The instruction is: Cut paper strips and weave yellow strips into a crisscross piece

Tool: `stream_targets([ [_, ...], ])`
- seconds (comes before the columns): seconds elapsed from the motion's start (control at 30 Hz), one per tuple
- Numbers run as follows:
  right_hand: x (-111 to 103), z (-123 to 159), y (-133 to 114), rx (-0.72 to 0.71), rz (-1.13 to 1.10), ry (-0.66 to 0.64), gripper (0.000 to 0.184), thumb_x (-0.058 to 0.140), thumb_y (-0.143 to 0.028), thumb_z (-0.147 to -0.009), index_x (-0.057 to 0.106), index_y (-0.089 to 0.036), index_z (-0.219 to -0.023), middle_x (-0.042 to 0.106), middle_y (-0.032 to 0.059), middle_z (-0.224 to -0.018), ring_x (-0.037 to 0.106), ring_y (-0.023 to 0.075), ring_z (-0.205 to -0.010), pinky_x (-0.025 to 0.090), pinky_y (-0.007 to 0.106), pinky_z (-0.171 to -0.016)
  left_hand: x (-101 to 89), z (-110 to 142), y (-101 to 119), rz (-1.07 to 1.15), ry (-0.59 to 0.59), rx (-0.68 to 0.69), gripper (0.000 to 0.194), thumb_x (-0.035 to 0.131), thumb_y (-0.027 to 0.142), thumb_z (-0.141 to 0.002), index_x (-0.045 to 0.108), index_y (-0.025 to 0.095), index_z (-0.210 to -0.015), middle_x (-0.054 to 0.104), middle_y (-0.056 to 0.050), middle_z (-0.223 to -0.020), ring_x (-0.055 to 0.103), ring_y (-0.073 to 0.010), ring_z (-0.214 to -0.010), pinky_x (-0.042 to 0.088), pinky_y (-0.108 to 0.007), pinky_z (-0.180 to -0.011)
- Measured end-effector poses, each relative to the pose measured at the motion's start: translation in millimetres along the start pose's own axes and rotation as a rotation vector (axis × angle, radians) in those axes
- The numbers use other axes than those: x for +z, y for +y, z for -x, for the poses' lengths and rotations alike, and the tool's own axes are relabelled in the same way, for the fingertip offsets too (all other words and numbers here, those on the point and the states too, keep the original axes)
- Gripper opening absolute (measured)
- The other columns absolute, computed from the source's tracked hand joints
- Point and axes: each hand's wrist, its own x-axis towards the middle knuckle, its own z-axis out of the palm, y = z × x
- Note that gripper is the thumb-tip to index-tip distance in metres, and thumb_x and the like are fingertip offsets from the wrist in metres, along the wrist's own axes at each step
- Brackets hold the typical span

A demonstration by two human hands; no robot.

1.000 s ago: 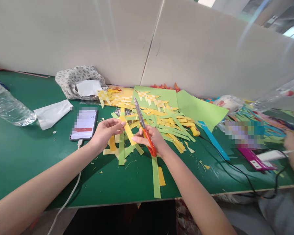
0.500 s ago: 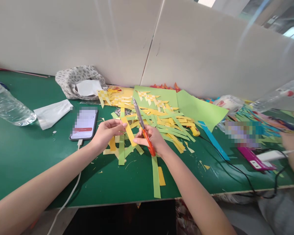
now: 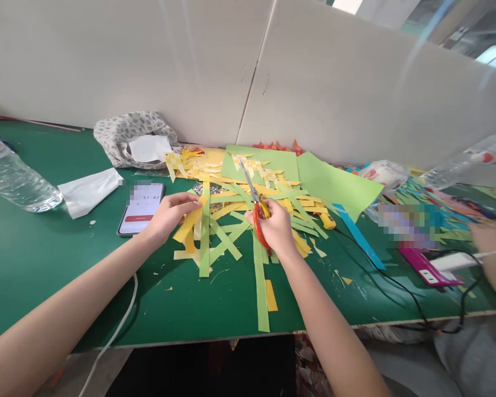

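My left hand (image 3: 168, 214) pinches one end of a yellow paper strip (image 3: 189, 221), which slopes down over the loose strips on the green table (image 3: 45, 259). My right hand (image 3: 275, 226) is closed around the orange handles of a pair of scissors (image 3: 255, 205); the blades point up and to the left, over a heap of yellow and green paper strips (image 3: 268, 201). A long green strip (image 3: 261, 284) runs from under my right hand to the table's front edge.
A phone (image 3: 142, 208) on a white cable lies left of my left hand. A water bottle (image 3: 12, 179), a white tissue (image 3: 89, 190) and a patterned cloth bag (image 3: 130, 135) lie at the left. Green sheets (image 3: 339, 184), cables and another person's hand (image 3: 494, 240) are on the right.
My right hand has moved right and away from the yellow strip, carrying the scissors with it. My left hand keeps the strip, which now hangs lower and leans left.
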Motion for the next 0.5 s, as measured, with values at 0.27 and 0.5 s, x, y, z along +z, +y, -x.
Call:
stream_targets([
  [0.27,12.3,8.5,7.3,-0.026,0.209,-0.37,0.034,0.076,-0.036,-0.056,0.053,-0.022,-0.077,0.065,0.0016,-0.076,0.055,0.0155,-0.055,0.039,0.028,-0.049,-5.6,3.2,-0.4,-0.839,-0.001,0.237,0.017,0.054,0.034,-0.071,0.067,0.023,-0.067,0.066,-0.004,-0.068,0.054,-0.0194,-0.06,0.029,-0.027,-0.05],
  [0.5,18.5,8.8,14.5,-0.027,0.217,-0.416,0.024,0.071,-0.032,-0.063,0.052,-0.023,-0.075,0.067,0.0023,-0.083,0.059,0.0164,-0.059,0.04,0.027,-0.049,-0.1,6.2,-2.7,-1.001,0.046,0.274,0.014,0.057,0.032,-0.069,0.058,0.023,-0.081,0.062,-0.002,-0.071,0.051,-0.0175,-0.059,0.024,-0.025,-0.049],
])
